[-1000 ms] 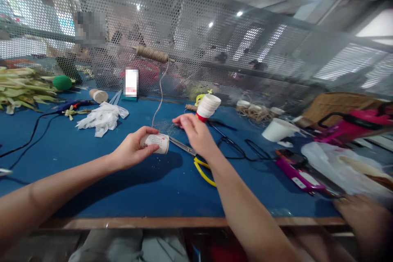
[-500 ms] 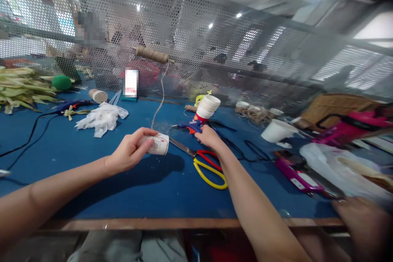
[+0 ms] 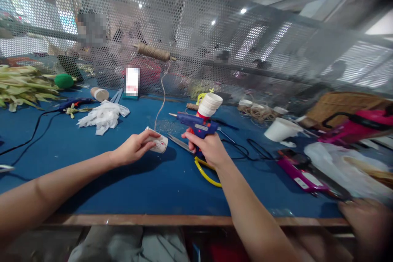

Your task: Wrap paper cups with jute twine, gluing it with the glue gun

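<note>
Left hand (image 3: 132,149) clamped on a small white paper cup (image 3: 160,144), thumb and fingers wrapped round its left part; the cup lies tipped on its side in that grip, over the blue tabletop (image 3: 138,190), printing showing on its wall; and down to its upper edge comes a strand of twine (image 3: 163,94), hanging from the twine spool (image 3: 153,52) in front of the perforated metal screen (image 3: 190,28)! Over on the other side, the right hand (image 3: 208,145) is closed round the grip of a blue hot glue gun (image 3: 196,124); the gun sits up clear of the table, nozzle pointing left, near the twine and apart from the cup (a little red light glows on its body); below it lie the scissors (image 3: 180,144), blade tips just beside the cup's right end, a yellow handle looping out past the right wrist; right behind the gun, a leaning stack of white paper cups (image 3: 211,104); off to the left, a crumpled white plastic heap (image 3: 102,116), with a second glue gun (image 3: 75,103) lying beyond it; and at lower right, another person's blurred hand (image 3: 364,213) by the table edge.
</note>
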Motion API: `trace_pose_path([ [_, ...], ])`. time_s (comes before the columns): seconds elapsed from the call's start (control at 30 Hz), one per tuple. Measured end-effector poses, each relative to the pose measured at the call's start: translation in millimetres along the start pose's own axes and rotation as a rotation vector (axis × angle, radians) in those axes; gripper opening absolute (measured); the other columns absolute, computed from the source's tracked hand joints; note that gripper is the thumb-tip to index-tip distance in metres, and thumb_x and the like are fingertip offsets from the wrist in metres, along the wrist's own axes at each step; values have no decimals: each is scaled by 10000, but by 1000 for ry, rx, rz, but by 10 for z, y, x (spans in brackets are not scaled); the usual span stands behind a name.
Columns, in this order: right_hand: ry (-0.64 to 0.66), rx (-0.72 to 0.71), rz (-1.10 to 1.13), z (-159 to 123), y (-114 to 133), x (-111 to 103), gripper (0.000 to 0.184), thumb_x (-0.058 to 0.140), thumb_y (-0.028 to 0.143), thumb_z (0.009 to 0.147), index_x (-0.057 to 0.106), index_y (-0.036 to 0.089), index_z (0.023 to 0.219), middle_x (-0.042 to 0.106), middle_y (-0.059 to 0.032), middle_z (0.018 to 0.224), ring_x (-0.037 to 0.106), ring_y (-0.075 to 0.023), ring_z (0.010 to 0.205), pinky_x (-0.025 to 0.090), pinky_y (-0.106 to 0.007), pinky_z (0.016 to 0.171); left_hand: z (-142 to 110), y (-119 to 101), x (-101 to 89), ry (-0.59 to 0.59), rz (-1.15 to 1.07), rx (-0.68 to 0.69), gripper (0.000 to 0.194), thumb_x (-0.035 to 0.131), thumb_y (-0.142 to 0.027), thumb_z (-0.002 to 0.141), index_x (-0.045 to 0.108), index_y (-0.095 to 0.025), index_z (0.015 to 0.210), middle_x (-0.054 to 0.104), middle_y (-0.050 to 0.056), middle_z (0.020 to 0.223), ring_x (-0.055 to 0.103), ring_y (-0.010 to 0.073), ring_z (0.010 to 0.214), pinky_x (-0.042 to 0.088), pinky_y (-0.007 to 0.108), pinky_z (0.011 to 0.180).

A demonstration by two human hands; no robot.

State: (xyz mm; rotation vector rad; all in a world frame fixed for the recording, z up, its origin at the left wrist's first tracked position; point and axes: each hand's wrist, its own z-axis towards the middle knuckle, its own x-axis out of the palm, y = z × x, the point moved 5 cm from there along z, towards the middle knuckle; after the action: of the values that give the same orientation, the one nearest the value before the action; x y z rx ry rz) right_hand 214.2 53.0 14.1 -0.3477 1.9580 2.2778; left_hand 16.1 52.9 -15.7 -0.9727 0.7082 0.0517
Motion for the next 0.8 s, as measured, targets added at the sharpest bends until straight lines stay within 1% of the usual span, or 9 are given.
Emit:
trace_pose_path([
  [0.07, 54, 31, -54, 11, -62, 43, 244, 630, 359, 673, 556, 137, 740, 508, 28, 509, 470, -75, 439, 384, -198, 393, 20, 99, 39, 20, -44, -75, 281, 418, -317, 825, 508, -163, 1042, 652, 63, 925, 611, 167, 813, 460, 276, 740],
  [0.13, 104, 58, -96, 20, -91, 46, 258, 644, 354, 658, 559, 135, 767, 511, 25, 539, 480, -75, 456, 378, -187, 384, 37, 177, 36, -19, -114, -133, 283, 434, -330, 811, 519, -163, 1023, 651, 59, 907, 606, 164, 782, 468, 282, 717],
  [0.27, 120, 82, -162, 2, -80, 15, 275, 649, 358, 653, 568, 134, 791, 529, 10, 566, 492, -76, 476, 387, -180, 389, 60, 285, 0, -78, -246, -235, 300, 473, -352, 780, 535, -138, 981, 648, 63, 841, 592, 151, 692, 474, 277, 643],
  [0.4, 153, 94, -250, -34, -69, 27, 264, 640, 372, 669, 578, 137, 772, 514, 15, 501, 488, -84, 458, 390, -183, 389, 77, 333, -32, -144, -322, -310, 302, 552, -374, 724, 554, -133, 905, 635, 44, 756, 567, 130, 621, 453, 251, 589],
  [0.53, 205, 71, -283, -70, -16, 59, 251, 624, 373, 690, 594, 136, 767, 508, 18, 466, 472, -82, 434, 381, -185, 382, 78, 345, -23, -244, -467, -401, 320, 599, -429, 672, 547, -131, 779, 601, 15, 652, 532, 106, 536, 415, 219, 513],
  [0.67, 230, 102, -322, -108, 41, 95, 221, 629, 343, 686, 599, 137, 762, 502, 26, 436, 448, -76, 397, 391, -194, 378, 80, 325, -15, -295, -509, -437, 304, 658, -395, 613, 551, -130, 718, 580, -5, 608, 511, 92, 505, 389, 207, 495],
  [0.8, 238, 116, -338, -120, 45, 115, 197, 625, 335, 690, 585, 147, 735, 494, 31, 416, 444, -77, 376, 388, -195, 366, 86, 345, -16, -309, -516, -428, 287, 658, -380, 609, 552, -132, 707, 571, -16, 603, 510, 89, 507, 387, 207, 503],
])
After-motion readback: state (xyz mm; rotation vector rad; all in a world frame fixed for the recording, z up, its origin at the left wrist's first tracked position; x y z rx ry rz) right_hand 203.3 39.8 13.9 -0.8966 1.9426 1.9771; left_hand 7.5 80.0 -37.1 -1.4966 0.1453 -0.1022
